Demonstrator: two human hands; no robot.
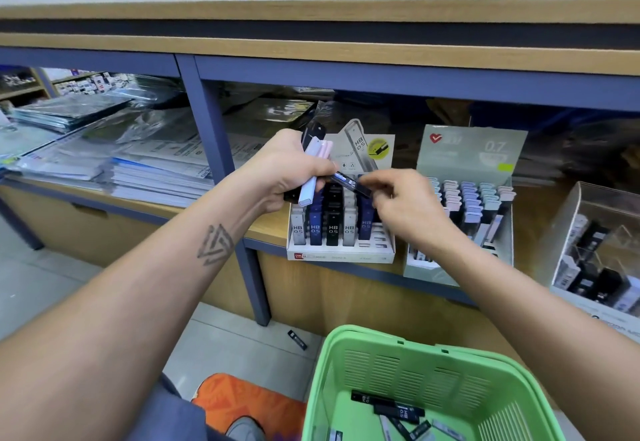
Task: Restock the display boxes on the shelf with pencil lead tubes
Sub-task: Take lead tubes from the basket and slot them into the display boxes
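Note:
My left hand (291, 170) grips a bunch of pencil lead tubes (313, 160), white, pink and black, above the white HB 0.5 display box (341, 257) on the shelf. My right hand (405, 205) pinches a dark blue tube (349, 183) that lies between both hands, over the box's rows of white, blue and black tubes. To the right stands a grey-green 0.7 display box (460, 170) with pastel tubes. A green basket (429, 368) below holds several loose tubes (398, 413).
One black tube (297, 339) lies on the floor by the shelf leg (242, 232). A clear box (599, 250) of tubes stands at the far right. Stacks of wrapped paper goods (138, 170) fill the left shelf bay. An orange mat (249, 402) lies below.

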